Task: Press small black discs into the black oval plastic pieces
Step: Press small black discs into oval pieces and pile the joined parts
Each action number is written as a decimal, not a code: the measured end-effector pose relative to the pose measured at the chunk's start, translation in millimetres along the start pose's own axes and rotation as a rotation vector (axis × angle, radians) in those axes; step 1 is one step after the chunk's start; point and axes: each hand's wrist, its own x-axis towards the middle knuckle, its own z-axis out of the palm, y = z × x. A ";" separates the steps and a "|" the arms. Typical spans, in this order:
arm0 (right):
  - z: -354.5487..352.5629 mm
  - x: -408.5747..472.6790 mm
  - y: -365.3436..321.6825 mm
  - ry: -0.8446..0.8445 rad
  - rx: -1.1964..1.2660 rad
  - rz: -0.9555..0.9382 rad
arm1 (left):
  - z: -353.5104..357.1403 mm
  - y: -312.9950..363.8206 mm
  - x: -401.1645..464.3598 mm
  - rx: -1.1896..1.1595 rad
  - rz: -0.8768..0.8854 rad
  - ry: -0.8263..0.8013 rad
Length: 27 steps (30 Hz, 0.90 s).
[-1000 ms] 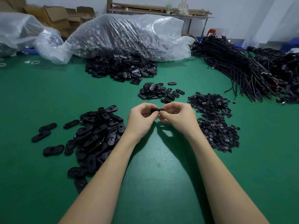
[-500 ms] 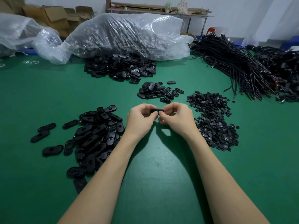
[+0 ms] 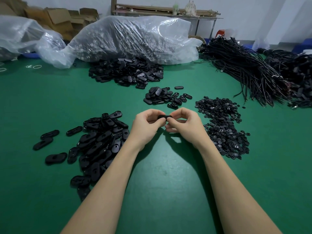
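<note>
— Nearest the camera, what lies below the grip?

— Two bare forearms cross a stretch of bare green table (image 3: 162, 183), cut off by the bottom edge; this is the widest open room for moving. Above it the left hand (image 3: 145, 125) and right hand (image 3: 184, 124) meet, fingers curled, pinching between them one black oval piece (image 3: 164, 117) held off the table. Only its top edge shows; whether a disc sits in it cannot be told, since the fingers hide it.

— And to each side of the grip?

— Left of it, close by, lies a heap of oval pieces (image 3: 99, 142), too piled to count, with four strays (image 3: 49, 134) set apart further left, and the lowest pieces hidden by the left forearm. Right of it, near the right wrist, is a pile of small black discs (image 3: 222, 129), far too many and too small to count; a few lie loose at its rim.

— Beyond the grip?

— Just past the fingertips is a smaller cluster of ovals (image 3: 162, 97), with one lone piece (image 3: 179, 87) apart behind it. Further back a large heap of ovals (image 3: 126, 73) spills from under a clear plastic bag (image 3: 135, 38). A second bag (image 3: 25, 36) is cut off at the far left. Far right, two bundles of black cables (image 3: 244, 71) run to the frame's edge. Cardboard boxes (image 3: 59, 17) and a shelf (image 3: 160, 11) stand against the wall, their contents hard to make out.
</note>
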 end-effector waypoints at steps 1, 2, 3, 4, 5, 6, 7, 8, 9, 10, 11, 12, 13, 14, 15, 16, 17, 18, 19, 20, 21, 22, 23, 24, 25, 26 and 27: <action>-0.9 0.5 0.4 -0.001 0.023 0.005 | -0.2 -0.1 0.2 -0.019 -0.009 -0.011; -1.0 1.3 0.8 0.002 0.037 0.010 | -0.1 -0.1 0.7 -0.036 -0.020 -0.013; -0.7 2.5 1.4 0.006 0.048 0.016 | -0.1 -0.2 1.4 -0.052 -0.033 -0.012; -0.6 3.7 1.8 0.011 0.061 0.023 | 0.0 -0.6 1.9 -0.072 -0.050 -0.008; -1.3 5.0 1.7 0.021 0.077 0.027 | 0.1 -0.5 2.0 -0.096 -0.065 0.000; -2.8 7.0 1.2 0.040 0.090 0.028 | 0.8 0.0 2.1 -0.119 -0.076 0.014; -4.6 9.7 0.5 0.070 0.092 0.028 | 1.6 0.7 2.3 -0.132 -0.082 0.029; -6.3 12.9 -0.1 0.109 0.080 0.032 | 2.7 1.2 2.5 -0.133 -0.085 0.045; -8.0 16.4 0.2 0.155 0.043 0.034 | 3.9 1.5 2.1 -0.124 -0.086 0.057; -9.5 21.0 1.1 0.205 -0.024 0.031 | 4.9 2.0 2.3 -0.103 -0.081 0.063; -10.6 25.8 2.3 0.244 -0.114 0.029 | 5.9 2.5 2.0 -0.074 -0.071 0.059; -10.8 31.1 3.0 0.268 -0.204 0.030 | 6.6 2.8 1.4 -0.038 -0.058 0.049; -10.1 37.3 2.9 0.278 -0.274 0.032 | 6.9 3.4 0.6 -0.001 -0.045 0.037; -9.0 44.4 1.7 0.281 -0.324 0.032 | 7.1 3.7 -0.6 0.034 -0.034 0.025; -7.7 52.2 -1.0 0.279 -0.370 0.030 | 7.5 4.3 -1.8 0.067 -0.025 0.014; -6.0 60.3 -4.8 0.271 -0.418 0.030 | 8.1 4.9 -2.6 0.100 -0.018 0.007; -4.0 68.3 -9.0 0.262 -0.465 0.034 | 8.7 5.4 -3.3 0.131 -0.013 0.003; -2.0 76.1 -12.8 0.254 -0.510 0.040 | 9.5 5.8 -3.8 0.157 -0.007 0.002; 0.0 82.8 -16.2 0.249 -0.555 0.046 | 10.0 6.2 -4.2 0.178 0.000 0.002; 1.9 87.9 -19.0 0.251 -0.599 0.050 | 10.4 6.6 -4.4 0.193 0.008 0.001; 2.8 91.2 -21.1 0.256 -0.631 0.048 | 10.5 6.5 -4.6 0.202 0.015 -0.002; 2.8 93.8 -22.8 0.263 -0.643 0.040 | 10.5 6.2 -4.7 0.207 0.021 -0.005; 1.8 95.6 -23.7 0.273 -0.639 0.033 | 10.4 6.4 -5.1 0.211 0.024 -0.008; 0.5 96.4 -24.5 0.287 -0.628 0.028 | 10.4 6.4 -5.2 0.215 0.027 -0.011; -1.3 95.9 -25.3 0.302 -0.618 0.025 | 10.3 6.6 -5.1 0.219 0.030 -0.014; -2.5 94.5 -25.8 0.307 -0.609 0.024 | 10.6 6.1 -4.7 0.223 0.034 -0.017; -3.4 92.8 -25.7 0.297 -0.595 0.021 | 10.7 6.2 -5.0 0.230 0.036 -0.021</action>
